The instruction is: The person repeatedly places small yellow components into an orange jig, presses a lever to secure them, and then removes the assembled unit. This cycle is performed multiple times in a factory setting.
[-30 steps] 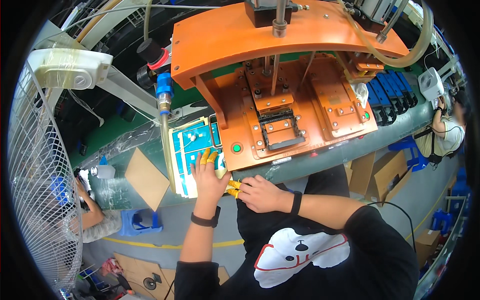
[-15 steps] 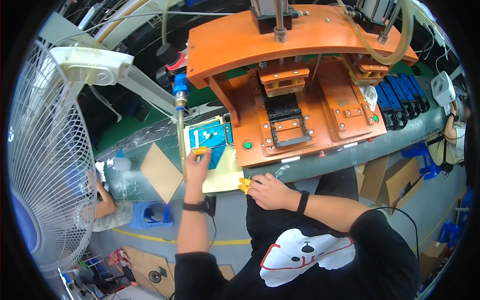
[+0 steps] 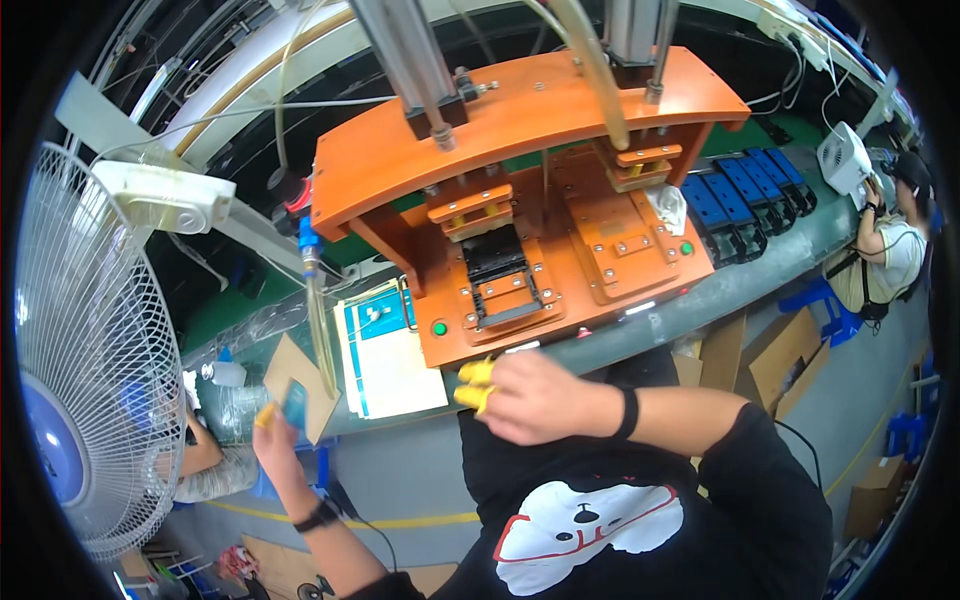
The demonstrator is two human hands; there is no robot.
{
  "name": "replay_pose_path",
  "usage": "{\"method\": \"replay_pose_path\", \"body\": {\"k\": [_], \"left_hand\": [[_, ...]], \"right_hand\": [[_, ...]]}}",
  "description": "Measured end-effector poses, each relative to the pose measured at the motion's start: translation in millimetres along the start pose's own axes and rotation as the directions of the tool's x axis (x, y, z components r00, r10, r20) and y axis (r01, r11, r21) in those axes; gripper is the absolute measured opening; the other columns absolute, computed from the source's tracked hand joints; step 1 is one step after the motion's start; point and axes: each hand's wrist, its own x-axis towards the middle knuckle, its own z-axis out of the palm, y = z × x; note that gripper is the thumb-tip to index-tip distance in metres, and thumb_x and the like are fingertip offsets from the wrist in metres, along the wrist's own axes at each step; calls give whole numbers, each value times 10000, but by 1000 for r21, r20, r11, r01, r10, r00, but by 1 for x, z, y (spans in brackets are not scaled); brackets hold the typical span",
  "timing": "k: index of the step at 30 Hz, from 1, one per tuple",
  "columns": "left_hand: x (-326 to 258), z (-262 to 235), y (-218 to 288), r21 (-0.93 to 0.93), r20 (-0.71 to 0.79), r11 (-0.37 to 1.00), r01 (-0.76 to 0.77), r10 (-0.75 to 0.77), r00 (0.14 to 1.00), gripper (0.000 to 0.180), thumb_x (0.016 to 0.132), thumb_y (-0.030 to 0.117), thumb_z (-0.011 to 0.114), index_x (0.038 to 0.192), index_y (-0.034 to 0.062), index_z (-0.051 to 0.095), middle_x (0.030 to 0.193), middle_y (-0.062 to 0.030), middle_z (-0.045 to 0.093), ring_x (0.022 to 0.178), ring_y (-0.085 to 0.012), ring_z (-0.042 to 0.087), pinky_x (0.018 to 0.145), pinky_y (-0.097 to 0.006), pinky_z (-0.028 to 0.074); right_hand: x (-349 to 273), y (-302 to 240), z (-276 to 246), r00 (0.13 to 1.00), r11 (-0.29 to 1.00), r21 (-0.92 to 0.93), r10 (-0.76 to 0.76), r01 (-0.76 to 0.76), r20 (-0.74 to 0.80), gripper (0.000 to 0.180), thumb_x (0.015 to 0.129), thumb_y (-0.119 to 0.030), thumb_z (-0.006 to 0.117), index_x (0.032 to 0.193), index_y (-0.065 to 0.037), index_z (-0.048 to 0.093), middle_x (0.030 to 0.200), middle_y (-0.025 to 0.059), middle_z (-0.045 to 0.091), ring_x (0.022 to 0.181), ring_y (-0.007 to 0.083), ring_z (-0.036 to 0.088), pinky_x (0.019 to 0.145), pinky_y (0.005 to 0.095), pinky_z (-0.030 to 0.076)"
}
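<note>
My left hand (image 3: 278, 450), a yellow cot on a finger, pinches a small thin piece of blue film (image 3: 295, 405) in front of a tan board (image 3: 305, 375). My right hand (image 3: 535, 398) hovers in front of the orange press (image 3: 450, 345), its yellow-cotted fingers curled together; anything inside them is hidden. In the left station of the press lies a black plastic frame (image 3: 495, 260), under a raised orange press head (image 3: 470, 212). To the left of the press, pale sheets (image 3: 395, 370) with a blue sheet (image 3: 375, 315) lie on the green bench.
A large fan (image 3: 95, 370) stands at far left, near another person's arm (image 3: 200, 450). A hose (image 3: 318, 330) hangs by the board. Several blue-and-black parts (image 3: 745, 195) lie right of the press. Open cardboard boxes (image 3: 780, 360) stand below; another person (image 3: 890, 235) sits at far right.
My left hand has moved left and down from the sheets, carrying the blue film piece away. My right hand has lifted nearer the press front. The view has shifted to the right.
</note>
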Motion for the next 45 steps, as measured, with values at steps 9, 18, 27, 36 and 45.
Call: {"method": "replay_pose_path", "body": {"k": [9, 18, 27, 36, 45], "left_hand": [[-108, 123, 40, -62, 841, 982, 180, -46, 539, 228, 957, 16, 719, 1182, -18, 702, 1116, -88, 757, 979, -140, 693, 909, -289, 533], [-20, 285, 99, 84, 686, 767, -636, 418, 595, 272, 934, 131, 727, 1159, -20, 699, 1263, -227, 682, 1177, -369, 650, 1041, -410, 493], [75, 359, 96, 436, 820, 59, -898, 385, 423, 352, 968, 287, 641, 1272, 112, 673, 1270, -189, 690, 1214, -364, 644, 1027, -487, 517], [34, 367, 115, 299, 744, 246, -922, 545, 387, 208, 912, 216, 764, 1070, 82, 741, 1073, -121, 769, 1023, -311, 727, 877, -422, 578], [75, 376, 94, 472, 845, 105, -875, 230, 483, 393, 1022, 322, 607, 1368, 137, 603, 1352, -119, 672, 1282, -313, 617, 1102, -456, 483]], "right_hand": [[24, 54, -67, 1000, 906, -423, 4, -6, -5, 168, 808, -165, 712, 951, -89, 666, 954, 57, 638, 990, 276, 593, 837, 403, 473], [-30, 6, -206, 933, 971, 114, 236, -212, -271, 195, 940, -124, 708, 1097, -10, 724, 868, 121, 699, 761, 264, 672, 685, 376, 508], [-231, 16, -194, 27, 441, 895, 896, 68, -444, 266, 1096, -285, 578, 1174, -43, 657, 1055, 87, 733, 871, 219, 721, 823, 357, 569], [-251, 183, -228, -34, 347, 936, 938, 66, -345, 307, 1081, -306, 614, 1284, -76, 629, 1233, 78, 678, 1103, 269, 665, 944, 367, 522], [-145, 378, -211, 97, 166, 984, 982, -62, -160, 225, 1085, -250, 582, 1216, -72, 623, 1193, 98, 698, 1067, 271, 693, 957, 390, 567]]}}
